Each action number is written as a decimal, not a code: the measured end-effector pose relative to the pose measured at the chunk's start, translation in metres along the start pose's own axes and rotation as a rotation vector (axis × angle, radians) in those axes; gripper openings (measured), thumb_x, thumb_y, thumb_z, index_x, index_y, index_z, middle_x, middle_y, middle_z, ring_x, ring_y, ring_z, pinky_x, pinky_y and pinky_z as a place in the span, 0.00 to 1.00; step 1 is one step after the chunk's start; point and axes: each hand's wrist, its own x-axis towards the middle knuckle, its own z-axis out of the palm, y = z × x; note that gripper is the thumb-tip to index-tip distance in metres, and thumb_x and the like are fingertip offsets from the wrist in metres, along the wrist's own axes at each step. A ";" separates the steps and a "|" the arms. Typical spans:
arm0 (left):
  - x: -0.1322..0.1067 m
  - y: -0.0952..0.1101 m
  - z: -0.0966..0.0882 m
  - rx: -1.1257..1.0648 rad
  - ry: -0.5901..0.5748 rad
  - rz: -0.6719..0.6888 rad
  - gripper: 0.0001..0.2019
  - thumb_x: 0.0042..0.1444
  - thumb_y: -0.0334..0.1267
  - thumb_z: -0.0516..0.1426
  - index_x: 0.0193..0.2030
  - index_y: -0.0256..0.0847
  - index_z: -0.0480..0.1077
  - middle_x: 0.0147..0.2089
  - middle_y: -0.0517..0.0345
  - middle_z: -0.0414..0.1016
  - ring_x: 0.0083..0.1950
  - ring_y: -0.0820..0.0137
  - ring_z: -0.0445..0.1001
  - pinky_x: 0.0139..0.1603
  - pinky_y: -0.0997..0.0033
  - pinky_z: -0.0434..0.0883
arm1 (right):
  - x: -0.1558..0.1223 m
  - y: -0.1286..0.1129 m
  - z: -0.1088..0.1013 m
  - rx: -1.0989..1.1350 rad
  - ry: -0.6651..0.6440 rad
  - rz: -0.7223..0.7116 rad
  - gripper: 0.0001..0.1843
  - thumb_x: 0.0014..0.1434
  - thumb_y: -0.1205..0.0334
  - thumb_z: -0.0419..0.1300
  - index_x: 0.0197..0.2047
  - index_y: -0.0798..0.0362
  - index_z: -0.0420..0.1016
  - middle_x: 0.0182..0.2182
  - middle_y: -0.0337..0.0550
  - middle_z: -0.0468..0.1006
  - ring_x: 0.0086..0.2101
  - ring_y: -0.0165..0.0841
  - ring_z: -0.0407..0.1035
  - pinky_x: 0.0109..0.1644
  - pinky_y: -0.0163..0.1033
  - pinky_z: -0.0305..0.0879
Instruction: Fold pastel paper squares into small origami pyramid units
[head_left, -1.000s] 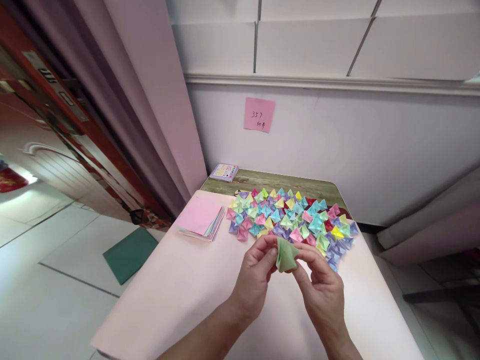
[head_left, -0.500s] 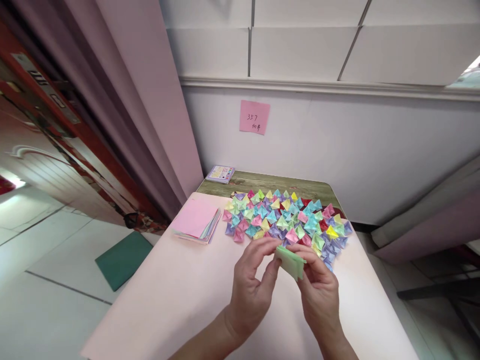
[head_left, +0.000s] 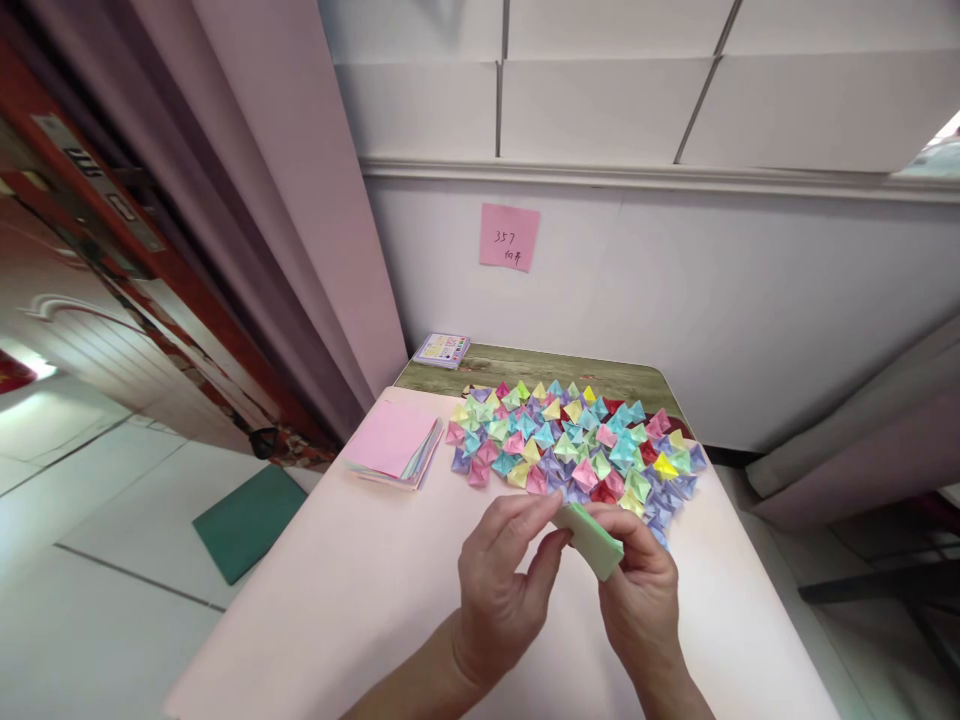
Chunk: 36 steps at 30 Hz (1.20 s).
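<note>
A folded piece of light green paper (head_left: 596,543) is held in the air between both hands, over the near side of the pink-covered table (head_left: 360,580). My left hand (head_left: 506,570) pinches its upper left corner with thumb and fingers. Around its right side my right hand (head_left: 637,575) is closed, the fingers behind the paper and partly hidden. Just beyond the hands lie many small folded paper pieces (head_left: 574,435) in pink, blue, green, yellow, purple and red, packed close together.
A stack of coloured paper sheets (head_left: 394,440), pink on top, lies at the table's left. Behind it is a small printed pack (head_left: 442,349) on the wood-patterned strip (head_left: 540,362). A pink note (head_left: 510,236) hangs on the wall. A green board (head_left: 250,522) lies on the floor.
The green paper has shifted slightly down and right and turned, so its broad face shows more. My left fingertips have slid along its upper left corner.
</note>
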 end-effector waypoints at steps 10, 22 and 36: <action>0.000 0.003 0.000 0.011 -0.022 0.047 0.23 0.54 0.21 0.58 0.57 0.40 0.68 0.47 0.49 0.73 0.49 0.65 0.73 0.48 0.63 0.75 | 0.001 -0.009 0.001 -0.096 0.014 -0.054 0.04 0.54 0.67 0.67 0.34 0.48 0.79 0.35 0.42 0.80 0.37 0.36 0.76 0.39 0.37 0.74; 0.004 0.006 0.001 0.094 0.062 0.101 0.18 0.52 0.20 0.60 0.48 0.40 0.71 0.43 0.53 0.75 0.47 0.67 0.75 0.50 0.63 0.75 | 0.000 -0.006 0.000 -0.078 0.037 -0.035 0.04 0.52 0.66 0.69 0.32 0.48 0.79 0.34 0.42 0.80 0.37 0.36 0.74 0.42 0.39 0.73; 0.001 0.002 -0.003 0.340 0.029 0.276 0.14 0.54 0.24 0.60 0.46 0.40 0.71 0.40 0.53 0.79 0.43 0.66 0.78 0.51 0.58 0.75 | -0.010 0.010 0.001 0.077 0.051 0.212 0.07 0.51 0.61 0.71 0.33 0.50 0.78 0.31 0.42 0.79 0.32 0.35 0.72 0.35 0.39 0.72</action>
